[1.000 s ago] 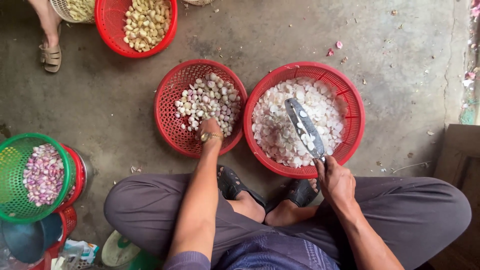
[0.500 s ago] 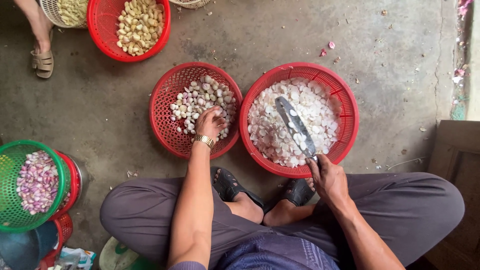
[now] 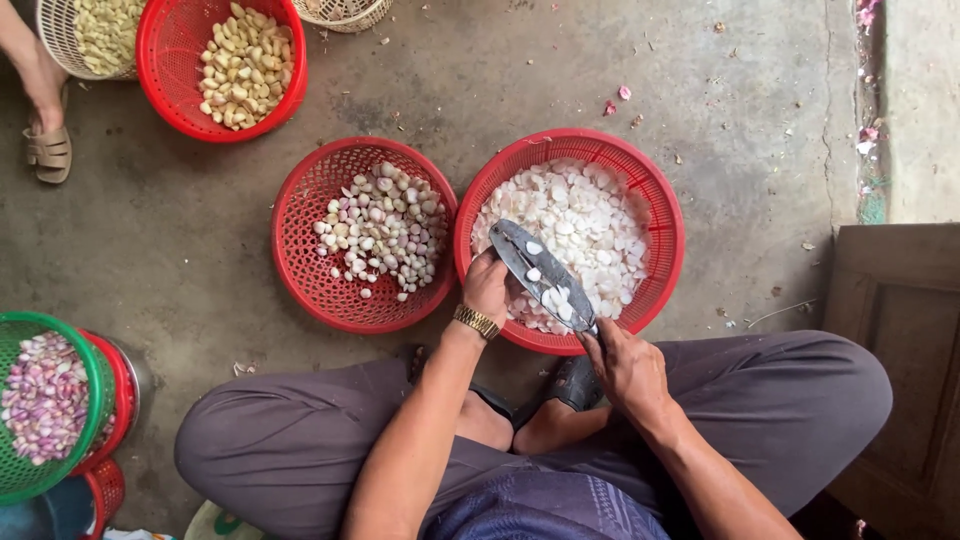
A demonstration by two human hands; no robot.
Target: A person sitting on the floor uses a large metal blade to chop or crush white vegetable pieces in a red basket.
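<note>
My right hand (image 3: 628,368) grips the handle of a broad knife (image 3: 540,272), whose blade points up-left over a red basket (image 3: 668,212) of pale cut slices. Slices stick to the blade. My left hand (image 3: 488,287), with a gold watch at the wrist, is closed beside the blade's left edge at that basket's near rim; whether it holds a clove is hidden. Left of it stands a second red basket (image 3: 305,280) with whole peeled cloves (image 3: 382,230).
Another red basket (image 3: 165,75) of yellowish cloves sits at the top left beside a white basket (image 3: 55,45) and another person's sandalled foot (image 3: 47,130). A green basket (image 3: 85,385) of purple shallots stands at the left. A wooden panel (image 3: 900,350) is on the right.
My left hand left the basket of whole cloves and came right to the knife blade. The knife lowered slightly toward me over the slices basket.
</note>
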